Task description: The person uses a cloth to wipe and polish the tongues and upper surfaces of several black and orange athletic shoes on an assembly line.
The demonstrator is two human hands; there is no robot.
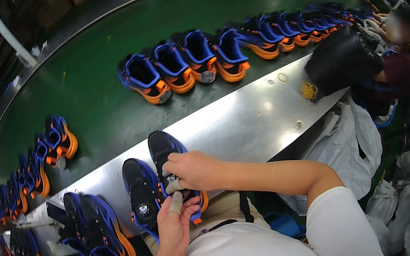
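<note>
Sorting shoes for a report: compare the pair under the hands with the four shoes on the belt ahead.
The held pair lies on the steel bench, both hands on it; the belt shoes stand untouched on the green belt. The held pair shows mostly black uppers; the belt shoes show blue collars and orange soles. Both share black, blue and orange colouring.

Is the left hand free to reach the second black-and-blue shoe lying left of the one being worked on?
Probably yes: the left hand sits beside that black-and-blue shoe on the steel bench, nothing between them.

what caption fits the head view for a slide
Both hands, left hand and right hand, work on a black-and-blue shoe at a steel bench beside a green conveyor.
</note>
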